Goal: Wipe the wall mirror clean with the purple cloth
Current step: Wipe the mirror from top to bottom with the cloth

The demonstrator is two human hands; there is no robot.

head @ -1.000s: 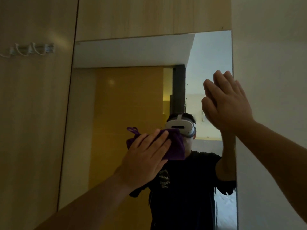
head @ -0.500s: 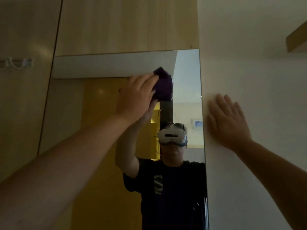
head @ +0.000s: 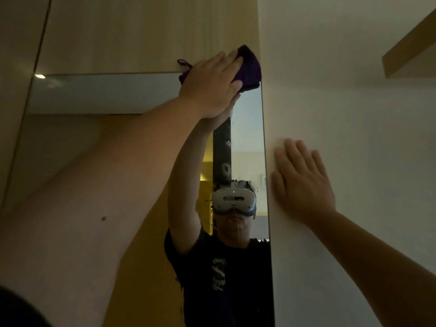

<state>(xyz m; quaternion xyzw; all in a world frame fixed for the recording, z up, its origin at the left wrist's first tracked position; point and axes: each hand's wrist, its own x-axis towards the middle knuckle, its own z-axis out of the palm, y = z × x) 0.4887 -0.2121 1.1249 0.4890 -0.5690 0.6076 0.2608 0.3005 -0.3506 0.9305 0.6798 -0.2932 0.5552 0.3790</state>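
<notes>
Left hand (head: 210, 86) flat, fingers straight, pressing purple cloth (head: 250, 67) against wall mirror (head: 106, 95) at its top right corner. Cloth bunched, straddling the top edge onto the wood panel (head: 132, 34), right end touching the white wall (head: 354, 114). Mirror's long axis vertical; glass open leftward and below. Right hand (head: 302, 182) open, palm flat on white wall, just beside mirror's right edge.

The room around me is dim and warm-toned, my forearms sunk in murky shadow. One small lamp glare (head: 39, 76) glints in the upper left of the mirror (head: 106, 95). The wide lens bows the wall edges outward. Detail is soft and grainy, and the purple cloth (head: 250, 67) reads almost black.
</notes>
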